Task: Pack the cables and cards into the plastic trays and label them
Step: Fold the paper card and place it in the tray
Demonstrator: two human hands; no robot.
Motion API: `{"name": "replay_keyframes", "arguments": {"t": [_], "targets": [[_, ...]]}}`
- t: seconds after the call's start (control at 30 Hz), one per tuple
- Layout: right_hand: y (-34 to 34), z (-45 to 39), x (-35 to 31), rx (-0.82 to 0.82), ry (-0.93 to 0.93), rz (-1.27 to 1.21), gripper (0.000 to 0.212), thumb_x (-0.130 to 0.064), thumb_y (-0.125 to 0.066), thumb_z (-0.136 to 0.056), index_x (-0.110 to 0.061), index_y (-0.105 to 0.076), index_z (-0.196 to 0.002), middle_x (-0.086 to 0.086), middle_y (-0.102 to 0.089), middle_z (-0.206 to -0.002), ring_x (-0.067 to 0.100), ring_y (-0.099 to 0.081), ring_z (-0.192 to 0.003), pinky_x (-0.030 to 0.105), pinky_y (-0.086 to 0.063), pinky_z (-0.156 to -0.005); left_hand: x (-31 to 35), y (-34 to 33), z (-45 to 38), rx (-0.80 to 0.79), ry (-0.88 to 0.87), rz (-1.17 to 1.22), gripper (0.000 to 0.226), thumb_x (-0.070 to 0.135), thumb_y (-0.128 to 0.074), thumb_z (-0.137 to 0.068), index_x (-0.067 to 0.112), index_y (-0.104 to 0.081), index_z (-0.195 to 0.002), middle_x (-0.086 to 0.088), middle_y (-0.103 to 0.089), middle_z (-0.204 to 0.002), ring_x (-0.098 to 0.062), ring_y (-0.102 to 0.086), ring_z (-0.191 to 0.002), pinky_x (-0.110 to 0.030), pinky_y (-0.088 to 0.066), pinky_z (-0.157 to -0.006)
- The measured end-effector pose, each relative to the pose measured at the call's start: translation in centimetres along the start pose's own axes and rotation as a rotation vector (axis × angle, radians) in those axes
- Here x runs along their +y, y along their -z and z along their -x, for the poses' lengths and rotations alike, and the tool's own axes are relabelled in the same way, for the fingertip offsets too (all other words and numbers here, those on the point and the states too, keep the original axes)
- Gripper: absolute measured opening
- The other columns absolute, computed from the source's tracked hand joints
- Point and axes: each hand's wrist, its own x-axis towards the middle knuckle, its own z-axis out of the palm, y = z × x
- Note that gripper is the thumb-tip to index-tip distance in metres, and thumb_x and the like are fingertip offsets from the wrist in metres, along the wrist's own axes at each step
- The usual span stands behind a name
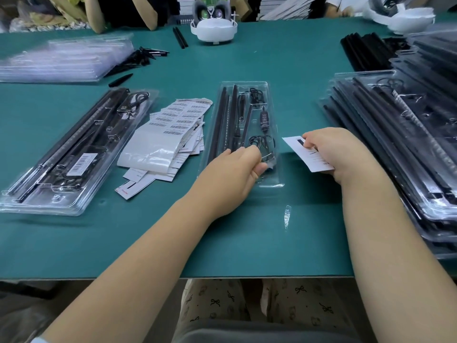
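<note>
A clear plastic tray (270,105) lies in the middle of the green table, holding black rods and coiled black cables (257,95). My left hand (235,172) sits over the tray's near end, fingers curled and pinching a cable loop there. To the tray's right, my right hand (336,149) pinches a white printed card (300,151) just above the table. A pile of barcode label sheets (178,125) and cards lies left of the tray.
A closed, labelled tray (74,154) lies at the left. Stacked filled trays (400,134) stand at the right edge. Empty clear trays (61,60) and loose black spikes (141,58) sit at the back left, a white headset (214,28) at the back centre.
</note>
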Motion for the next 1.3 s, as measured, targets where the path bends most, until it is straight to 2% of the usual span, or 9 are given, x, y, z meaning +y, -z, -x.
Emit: {"name": "replay_keyframes", "arguments": {"t": [0.2,0.4,0.53,0.63,0.73,0.8,0.93,1.03,1.3], "targets": [[-1.6,0.8,0.4,-0.419,0.11,-0.153,0.026,-0.002,-0.063,-0.086,-0.008,-0.057,-0.11,0.003,-0.066,-0.072,0.009,-0.056,-0.052,0.021,-0.047,-0.052,0.2,0.2,0.0,0.006,0.01,0.018,0.031,0.031,-0.032,-0.102,0.005,-0.049,-0.099,-0.014,-0.063,-0.109,-0.036,-0.053,-0.091,-0.024,-0.024,-0.083],[-3.7,0.3,0.9,-0.092,0.393,0.007,0.029,-0.008,-0.077,-0.077,-0.024,-0.054,-0.084,-0.004,-0.062,-0.081,0.004,-0.055,-0.046,0.018,-0.043,-0.046,-0.1,0.0,-0.2,-0.021,0.017,0.003,0.032,0.034,-0.029,-0.1,0.008,-0.046,-0.095,-0.01,-0.061,-0.103,-0.034,-0.052,-0.091,-0.03,-0.028,-0.095],[-4.1,0.2,1.2,0.04,0.459,0.176,0.02,-0.023,-0.078,-0.075,-0.029,-0.059,-0.076,-0.003,-0.058,-0.094,0.013,-0.054,-0.078,0.024,-0.038,-0.067,-0.1,0.2,-0.1,0.054,-0.064,-0.007,0.025,0.031,-0.04,-0.1,0.009,-0.045,-0.089,-0.002,-0.054,-0.082,-0.032,-0.048,-0.076,-0.03,-0.021,-0.067],[-3.4,0.0,1.1,0.026,0.486,0.324,0.015,-0.032,-0.078,-0.076,-0.028,-0.071,-0.088,-0.008,-0.053,-0.096,0.011,-0.045,-0.087,0.017,-0.029,-0.055,-0.2,0.4,-0.1,0.075,-0.079,0.032,0.024,0.034,-0.049,-0.096,0.01,-0.048,-0.09,-0.003,-0.058,-0.082,-0.031,-0.05,-0.075,-0.033,-0.022,-0.063],[-3.0,-0.3,1.0,-0.041,0.519,0.354,0.019,-0.033,-0.076,-0.078,-0.027,-0.074,-0.096,-0.005,-0.062,-0.1,0.016,-0.052,-0.09,0.018,-0.038,-0.064,-0.5,0.2,0.0,0.084,-0.062,0.043,0.032,0.037,-0.049,-0.096,0.008,-0.055,-0.108,0.009,-0.049,-0.076,-0.026,-0.05,-0.077,-0.031,-0.021,-0.063],[-2.9,-0.3,1.0,-0.083,0.552,0.38,0.022,-0.032,-0.074,-0.081,-0.022,-0.075,-0.1,0.005,-0.065,-0.096,0.023,-0.057,-0.089,0.028,-0.043,-0.072,-0.6,0.2,-0.1,0.079,-0.057,0.038,0.036,0.038,-0.05,-0.096,0.009,-0.055,-0.118,0.007,-0.054,-0.081,-0.026,-0.052,-0.081,-0.028,-0.021,-0.064],[-2.5,-0.8,1.2,-0.15,0.55,0.446,0.03,-0.03,-0.069,-0.085,-0.025,-0.069,-0.115,-0.016,-0.044,-0.041,0.0,-0.039,-0.04,0.012,-0.027,-0.04,-0.7,0.2,-0.2,0.013,-0.091,-0.044,0.053,0.047,-0.046,-0.094,0.012,-0.052,-0.133,-0.005,-0.066,-0.115,-0.026,-0.057,-0.106,-0.03,-0.037,-0.084],[-1.7,-1.0,1.1,-0.28,0.498,0.504,0.042,-0.026,-0.065,-0.087,-0.031,-0.06,-0.128,-0.014,-0.044,-0.051,-0.004,-0.041,-0.042,0.012,-0.03,-0.046,-1.0,0.0,-0.2,-0.026,-0.108,-0.103,0.058,0.051,-0.049,-0.093,0.015,-0.048,-0.139,-0.005,-0.05,-0.142,-0.024,-0.045,-0.131,-0.034,-0.029,-0.11],[-1.6,-1.2,1.2,-0.312,0.464,0.479,0.051,-0.039,-0.072,-0.081,-0.039,-0.056,-0.129,-0.013,-0.039,-0.067,0.004,-0.039,-0.057,0.018,-0.027,-0.053,-0.8,0.0,-0.1,-0.001,-0.096,-0.119,0.057,0.047,-0.057,-0.09,0.014,-0.052,-0.136,-0.006,-0.052,-0.14,-0.025,-0.048,-0.128,-0.03,-0.027,-0.107]]}}
